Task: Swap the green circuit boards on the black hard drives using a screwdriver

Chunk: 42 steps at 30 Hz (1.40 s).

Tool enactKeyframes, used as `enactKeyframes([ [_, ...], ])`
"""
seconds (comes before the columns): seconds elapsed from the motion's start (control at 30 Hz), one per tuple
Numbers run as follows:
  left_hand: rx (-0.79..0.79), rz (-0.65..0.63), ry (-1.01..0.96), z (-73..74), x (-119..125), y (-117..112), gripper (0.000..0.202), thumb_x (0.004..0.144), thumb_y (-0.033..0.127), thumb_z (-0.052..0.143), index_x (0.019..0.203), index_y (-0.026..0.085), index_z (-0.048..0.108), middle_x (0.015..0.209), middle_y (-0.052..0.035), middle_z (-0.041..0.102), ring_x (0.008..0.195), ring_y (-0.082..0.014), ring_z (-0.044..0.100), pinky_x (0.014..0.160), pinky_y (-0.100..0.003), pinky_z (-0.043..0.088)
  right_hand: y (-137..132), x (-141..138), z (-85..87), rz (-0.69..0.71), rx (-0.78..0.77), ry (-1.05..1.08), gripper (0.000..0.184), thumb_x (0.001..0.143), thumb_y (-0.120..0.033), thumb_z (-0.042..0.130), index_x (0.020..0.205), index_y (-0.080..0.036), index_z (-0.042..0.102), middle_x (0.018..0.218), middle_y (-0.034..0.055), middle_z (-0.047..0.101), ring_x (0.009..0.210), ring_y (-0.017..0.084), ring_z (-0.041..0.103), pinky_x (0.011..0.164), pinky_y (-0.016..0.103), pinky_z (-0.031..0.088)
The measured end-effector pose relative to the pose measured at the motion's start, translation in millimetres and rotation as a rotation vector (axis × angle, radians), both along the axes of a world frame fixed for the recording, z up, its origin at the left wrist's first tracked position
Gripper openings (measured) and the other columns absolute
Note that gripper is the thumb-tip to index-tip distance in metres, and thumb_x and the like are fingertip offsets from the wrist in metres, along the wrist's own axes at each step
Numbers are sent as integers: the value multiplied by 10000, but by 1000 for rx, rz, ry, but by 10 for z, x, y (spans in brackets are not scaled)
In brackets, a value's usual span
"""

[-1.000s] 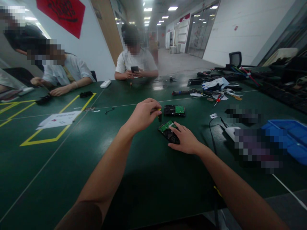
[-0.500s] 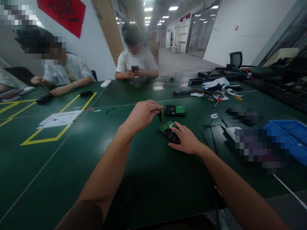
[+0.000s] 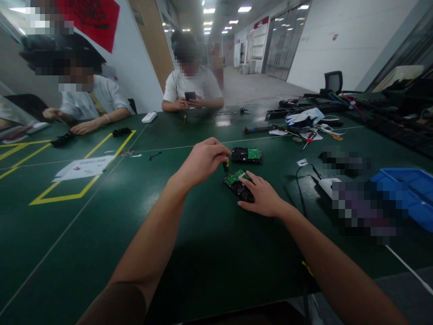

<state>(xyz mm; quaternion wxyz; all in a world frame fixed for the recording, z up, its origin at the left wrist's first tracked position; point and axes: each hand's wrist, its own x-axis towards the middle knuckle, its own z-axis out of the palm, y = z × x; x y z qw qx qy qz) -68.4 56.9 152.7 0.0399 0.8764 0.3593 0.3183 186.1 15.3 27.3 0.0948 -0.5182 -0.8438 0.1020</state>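
My left hand pinches the top of a short black and yellow screwdriver, held upright. Its lower end meets the far left corner of a hard drive, whose green circuit board faces up; the tip is too small to make out. With thumb and fingers apart across the near right part of that drive, my right hand holds it against the table. Just beyond lies a second hard drive, also with its green board up, and neither hand touches it.
On the green table, a blue tray stands at right beside a cable. A red-tipped screwdriver, gloves and tools lie farther back. Printed paper is at left. Two people sit across, one holding a phone.
The screwdriver's handle looks slightly turned, showing more yellow near my left fingertips. Both hands and both drives stay in about the same places.
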Motion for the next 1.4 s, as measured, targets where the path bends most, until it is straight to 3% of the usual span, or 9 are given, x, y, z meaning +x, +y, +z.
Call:
enactKeyframes([
  [0.33, -24, -9, 0, 23, -8, -16, 218, 926, 121, 626, 1079, 194, 763, 1095, -71, 763, 1026, -223, 705, 961, -381, 541, 7, 8, -14, 3, 18, -18, 931, 846, -756, 596, 1600, -257, 378, 1700, 166, 229, 1478, 444, 344, 1159, 602, 329],
  [0.6, -84, -41, -35, -18, 21, -5, 62, 926, 216, 687, 955, 189, 735, 959, -37, 767, 865, -178, 695, 826, -324, 524, 12, 5, -13, 11, 31, -23, 932, 851, -745, 597, 1599, -233, 383, 1691, 187, 236, 1463, 448, 364, 1147, 600, 341],
  [0.8, -105, -12, -61, -28, 23, 5, 58, 911, 179, 675, 964, 188, 698, 935, -31, 736, 856, -170, 673, 812, -319, 528, 12, 8, -20, 2, 15, -6, 935, 845, -754, 598, 1608, -268, 363, 1702, 154, 223, 1485, 450, 325, 1163, 612, 313],
  [1.0, -126, 19, -121, -58, 8, 8, 182, 905, 160, 664, 1085, 172, 682, 1151, -89, 679, 969, -179, 675, 889, -336, 563, 9, 6, -20, -1, 13, -12, 943, 841, -766, 588, 1604, -256, 373, 1702, 162, 219, 1480, 450, 333, 1161, 609, 318],
  [1.4, -120, 113, 108, 44, -42, -20, 186, 979, 221, 578, 1104, 183, 711, 1031, -86, 738, 948, -220, 681, 898, -380, 521, 18, 14, -36, 6, 6, 15, 945, 833, -754, 607, 1601, -253, 379, 1706, 160, 216, 1484, 453, 320, 1159, 609, 305],
])
